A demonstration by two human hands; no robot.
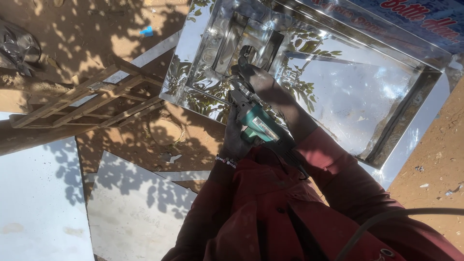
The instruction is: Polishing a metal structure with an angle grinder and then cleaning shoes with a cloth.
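Head view looks straight down on my two hands around a teal power grinder at the centre of the frame. My left hand is wrapped round the tool's body from the left, just above a beaded wristband; my right hand is clamped over the front of the tool, pressing its head down into a shiny steel tray that fills the upper right. The working end sits against the tray's inner wall near a rectangular recess at upper centre. I judge the finishing work to be under way, not complete: the tray is formed and mirror-bright, yet the tool is engaged at that corner. How much of the seam is dressed I cannot tell. Flat metal sheets lie at lower left, a wooden frame left of centre.
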